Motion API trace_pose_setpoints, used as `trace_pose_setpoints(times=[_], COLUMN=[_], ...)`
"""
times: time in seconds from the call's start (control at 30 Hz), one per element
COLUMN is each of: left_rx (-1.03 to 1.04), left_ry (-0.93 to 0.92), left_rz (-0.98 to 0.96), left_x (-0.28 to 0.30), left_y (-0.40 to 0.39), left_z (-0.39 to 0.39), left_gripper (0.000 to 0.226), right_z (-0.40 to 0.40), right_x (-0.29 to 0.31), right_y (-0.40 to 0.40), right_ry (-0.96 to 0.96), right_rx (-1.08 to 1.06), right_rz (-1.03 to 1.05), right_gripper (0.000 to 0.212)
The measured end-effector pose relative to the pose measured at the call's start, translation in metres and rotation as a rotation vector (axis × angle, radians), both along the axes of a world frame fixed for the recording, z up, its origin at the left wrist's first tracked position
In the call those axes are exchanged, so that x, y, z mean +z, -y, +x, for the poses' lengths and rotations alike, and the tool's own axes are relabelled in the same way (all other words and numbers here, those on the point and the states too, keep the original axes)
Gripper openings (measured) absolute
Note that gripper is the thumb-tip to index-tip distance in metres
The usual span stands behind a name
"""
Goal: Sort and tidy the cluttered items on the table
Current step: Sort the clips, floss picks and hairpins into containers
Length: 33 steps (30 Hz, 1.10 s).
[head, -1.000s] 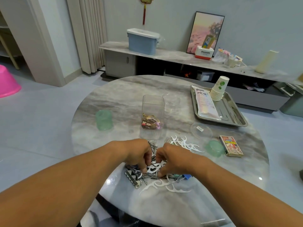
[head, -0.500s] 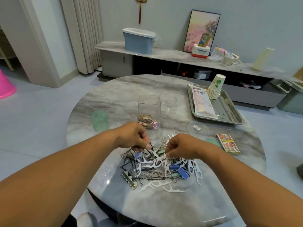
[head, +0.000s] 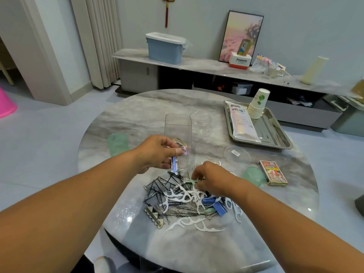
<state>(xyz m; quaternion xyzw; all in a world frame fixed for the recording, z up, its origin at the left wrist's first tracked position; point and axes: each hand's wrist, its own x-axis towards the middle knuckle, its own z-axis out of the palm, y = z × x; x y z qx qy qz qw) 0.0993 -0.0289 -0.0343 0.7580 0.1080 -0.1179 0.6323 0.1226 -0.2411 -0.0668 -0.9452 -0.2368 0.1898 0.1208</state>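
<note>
A tangled pile [head: 185, 200] of black hairpins, white floss picks, paper clips and blue binder clips lies on the round marble table [head: 137, 119]. My left hand [head: 157, 152] is raised above the pile's far edge and pinches a small blue-and-white hair clip [head: 174, 164], close to a tall clear container [head: 178, 133] that holds a few clips. My right hand [head: 211, 179] rests on the pile with curled fingers pinching a small pale green item there; what it is stays unclear.
A round clear jar [head: 200, 121] stands behind the container. A green cup [head: 117, 143] sits left; a green lid [head: 253, 176], clear lid [head: 237, 155] and card box [head: 272, 173] sit right. A steel tray [head: 279, 138] holds paper cups [head: 257, 105] and a packet.
My left hand has lifted away from the pile toward the clear container with the hair clip in its fingers. My right hand has stayed low on the pile, shifting slightly right.
</note>
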Motion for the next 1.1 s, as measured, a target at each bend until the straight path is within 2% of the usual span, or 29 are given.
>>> trace_pose_setpoints(times=[0.13, 0.33, 0.4, 0.5, 0.6, 0.73, 0.87, 1.03, 1.1], left_rx=[0.022, 0.044, 0.076, 0.176, 0.259, 0.301, 0.284, 0.371, 0.428], left_ry=[-0.040, -0.049, -0.015, 0.135, 0.241, 0.261, 0.217, 0.303, 0.354], left_rz=[-0.022, -0.015, -0.027, -0.022, -0.036, -0.072, -0.067, -0.054, 0.048], left_x=[-0.002, 0.001, 0.002, 0.005, 0.011, 0.012, 0.010, 0.010, 0.012], left_y=[-0.001, -0.003, -0.002, 0.000, 0.002, 0.007, 0.012, 0.012, 0.007], left_z=[0.000, 0.000, 0.002, 0.008, 0.013, 0.020, 0.022, 0.029, 0.035], left_gripper=[0.019, 0.022, 0.025, 0.024, 0.024, 0.020, 0.026, 0.025, 0.021], right_z=[0.003, 0.006, 0.010, 0.019, 0.011, 0.005, 0.006, 0.008, 0.011], right_x=[-0.001, 0.008, 0.015, 0.031, 0.040, 0.030, 0.024, 0.019, 0.017], right_y=[-0.003, 0.005, 0.013, 0.032, 0.045, 0.047, 0.046, 0.048, 0.050], right_ry=[-0.029, -0.095, -0.058, -0.073, -0.286, -0.174, -0.144, -0.255, -0.221], right_rx=[-0.067, -0.146, -0.208, -0.237, -0.229, -0.218, -0.172, -0.209, -0.207], right_rz=[0.037, 0.115, 0.116, -0.031, -0.149, -0.069, -0.131, -0.043, -0.031], right_gripper=[0.011, 0.006, 0.005, 0.006, 0.013, 0.038, 0.072, 0.061, 0.054])
